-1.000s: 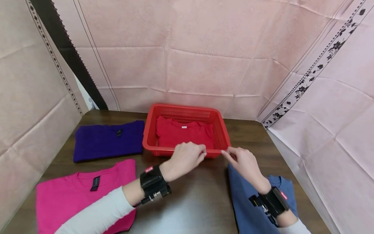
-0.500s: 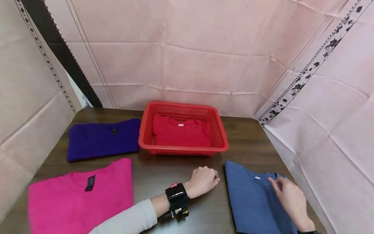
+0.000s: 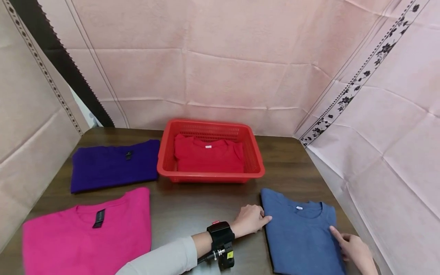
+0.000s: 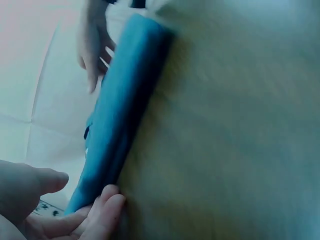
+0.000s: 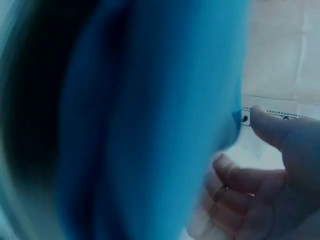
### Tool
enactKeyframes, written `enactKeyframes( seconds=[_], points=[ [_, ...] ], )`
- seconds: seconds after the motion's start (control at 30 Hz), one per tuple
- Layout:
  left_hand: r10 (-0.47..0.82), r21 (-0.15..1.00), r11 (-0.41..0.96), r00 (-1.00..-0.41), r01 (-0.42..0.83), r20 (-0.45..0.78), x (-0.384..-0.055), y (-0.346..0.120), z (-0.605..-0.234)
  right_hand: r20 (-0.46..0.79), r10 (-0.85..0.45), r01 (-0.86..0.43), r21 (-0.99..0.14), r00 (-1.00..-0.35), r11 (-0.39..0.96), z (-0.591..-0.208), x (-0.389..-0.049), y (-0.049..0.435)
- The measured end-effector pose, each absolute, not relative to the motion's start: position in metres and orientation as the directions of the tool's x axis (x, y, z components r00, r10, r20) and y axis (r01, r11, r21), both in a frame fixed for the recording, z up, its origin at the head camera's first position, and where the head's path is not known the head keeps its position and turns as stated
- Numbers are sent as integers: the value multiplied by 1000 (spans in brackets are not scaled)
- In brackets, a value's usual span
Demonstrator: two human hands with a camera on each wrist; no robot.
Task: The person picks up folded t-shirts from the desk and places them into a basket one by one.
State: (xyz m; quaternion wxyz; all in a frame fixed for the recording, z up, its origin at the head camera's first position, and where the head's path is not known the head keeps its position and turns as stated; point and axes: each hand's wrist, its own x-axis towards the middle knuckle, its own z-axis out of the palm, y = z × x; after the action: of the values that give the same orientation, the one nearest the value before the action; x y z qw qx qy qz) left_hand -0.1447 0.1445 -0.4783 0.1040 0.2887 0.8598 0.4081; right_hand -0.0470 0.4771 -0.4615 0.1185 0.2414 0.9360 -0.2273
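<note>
A folded blue T-shirt (image 3: pixel 299 229) lies on the table at the front right. My left hand (image 3: pixel 249 220) is at its left edge; in the left wrist view the fingertips touch the side of the folded cloth while the thumb stands off it. Beside the right edge is my right hand (image 3: pixel 355 250), its thumb near the top of the cloth and its fingers lower down. The right wrist view shows the thumb and fingers of that hand (image 5: pixel 260 185) spread apart, with the blurred blue cloth close in front. Whether those fingers touch the shirt is hard to tell.
At the back middle stands a red plastic basket (image 3: pixel 211 177) holding a folded red T-shirt (image 3: pixel 209 156). A folded purple T-shirt (image 3: pixel 115 166) lies left of it, and a folded pink one (image 3: pixel 89 233) at the front left. Pale hanging cloth (image 3: pixel 223 76) surrounds the table (image 3: pixel 192 206).
Both hands have left the front rim of the basket and come toward the blue T-shirt. The left hand has gone to its left edge, the right hand to its right edge.
</note>
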Motion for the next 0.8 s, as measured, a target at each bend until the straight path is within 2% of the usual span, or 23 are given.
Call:
enactKeyframes(
  seconds=[0.13, 0.2, 0.33, 0.4, 0.6, 0.7, 0.8],
  points=[
    [577, 835, 461, -817, 300, -25, -141, 150, -481, -350, 371, 499, -430, -860, 752, -463, -49, 470],
    [581, 881, 412, -812, 233, -57, -140, 152, -483, -375, 339, 495, -497, -863, 713, -462, -49, 468],
    [600, 973, 232, -786, -6, -148, -138, 158, -485, -471, 253, 526, -649, -845, 549, -462, -48, 463],
    [600, 974, 209, -775, -88, -198, -137, 160, -484, -518, 216, 556, -701, -828, 448, -463, -46, 460],
    [590, 955, 287, -773, -71, -234, -136, 163, -478, -572, 98, 578, -787, -814, 216, -475, -44, 454],
    [621, 966, 238, -749, -99, -230, -137, 164, -481, -574, 48, 571, -798, -818, 195, -481, -41, 454],
    [662, 971, 146, -710, -191, -239, -141, 165, -485, -564, 23, 557, -807, -826, 196, -484, -40, 455]
  ],
)
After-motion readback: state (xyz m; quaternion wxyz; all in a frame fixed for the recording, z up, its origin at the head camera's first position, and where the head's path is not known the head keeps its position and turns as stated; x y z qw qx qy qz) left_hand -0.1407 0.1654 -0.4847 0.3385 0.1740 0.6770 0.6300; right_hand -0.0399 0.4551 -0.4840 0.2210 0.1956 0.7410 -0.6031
